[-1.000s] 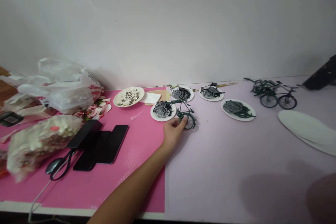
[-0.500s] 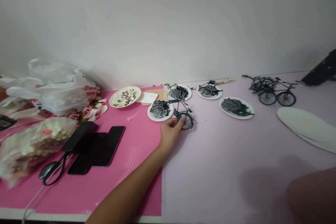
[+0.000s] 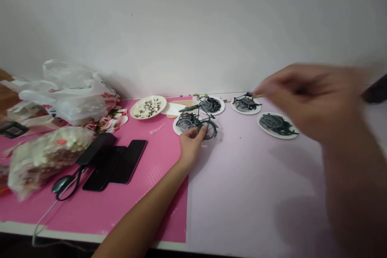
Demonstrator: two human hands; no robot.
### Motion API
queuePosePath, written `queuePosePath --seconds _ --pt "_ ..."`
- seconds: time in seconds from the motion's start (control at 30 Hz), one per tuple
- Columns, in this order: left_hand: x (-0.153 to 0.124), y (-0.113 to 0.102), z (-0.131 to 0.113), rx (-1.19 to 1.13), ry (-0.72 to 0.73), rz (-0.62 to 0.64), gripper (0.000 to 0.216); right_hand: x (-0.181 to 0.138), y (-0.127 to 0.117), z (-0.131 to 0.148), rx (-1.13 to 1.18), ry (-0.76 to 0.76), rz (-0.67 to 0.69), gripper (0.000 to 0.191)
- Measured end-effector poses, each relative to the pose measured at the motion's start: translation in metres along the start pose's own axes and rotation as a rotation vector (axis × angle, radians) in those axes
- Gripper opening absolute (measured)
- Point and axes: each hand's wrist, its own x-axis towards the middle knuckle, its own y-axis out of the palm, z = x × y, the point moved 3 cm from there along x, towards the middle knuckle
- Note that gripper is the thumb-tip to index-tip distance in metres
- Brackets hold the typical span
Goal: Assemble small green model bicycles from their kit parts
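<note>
My left hand [image 3: 191, 143] is closed on a dark green toy bicycle [image 3: 198, 109], pinching it at its spoked wheel [image 3: 208, 130]. One wheel shows in the frame, and the long green part points left over a white plate [image 3: 178, 130] of grey wheels and dark parts. My right hand [image 3: 311, 96] is raised in the air on the right, close to the camera and smeared by motion. Its thumb and forefinger tips appear close together, but I cannot tell whether anything is between them. Below its fingers lies a white plate [image 3: 286, 136] with grey wheels and green parts.
Two more plates of parts, one [image 3: 222, 105] and another [image 3: 234, 109], stand along the wall. A bowl of small bits [image 3: 148, 107], white plastic bags [image 3: 75, 102], a filled clear bag [image 3: 45, 157] and black phones [image 3: 128, 161] occupy the pink left side.
My right hand has risen from the lower right edge into the air, covering the bicycles and stacked white discs there. My left hand tilts the toy bicycle differently. The view has shifted slightly.
</note>
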Motion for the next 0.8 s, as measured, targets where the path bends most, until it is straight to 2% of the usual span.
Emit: queuePosePath --seconds 0.03,0.1,0.13,0.2,0.27,0.33,0.43,0.63,0.8 --pt "0.004 -0.003 0.000 -0.021 0.003 -0.021 0.050 0.005 0.014 -0.005 -0.059 -0.007 0.110 0.030" --pt "0.010 -0.007 -0.001 -0.054 -0.006 -0.051 0.048 0.009 0.050 -0.028 -0.187 0.038 0.448 0.023" --pt "0.013 -0.008 0.000 -0.065 -0.015 -0.062 0.048 0.009 0.066 -0.041 -0.222 0.064 0.570 0.017" --pt "0.016 -0.009 0.001 -0.080 -0.031 -0.075 0.047 0.004 0.093 -0.068 -0.233 0.127 0.779 0.010" --pt "0.016 -0.008 0.001 -0.085 -0.042 -0.076 0.048 -0.005 0.111 -0.089 -0.246 0.219 0.936 0.012" --pt "0.015 -0.007 0.001 -0.083 -0.047 -0.071 0.052 -0.012 0.121 -0.102 -0.252 0.295 1.008 0.021" --pt "0.012 -0.006 -0.001 -0.060 -0.043 -0.059 0.059 -0.017 0.128 -0.112 -0.251 0.350 1.012 0.028" --pt "0.010 -0.007 -0.007 -0.020 -0.015 -0.034 0.061 -0.022 0.138 -0.119 -0.255 0.346 1.044 0.017" --pt "0.012 -0.007 -0.008 -0.011 0.003 -0.024 0.064 -0.027 0.139 -0.116 -0.281 0.360 1.011 0.008"
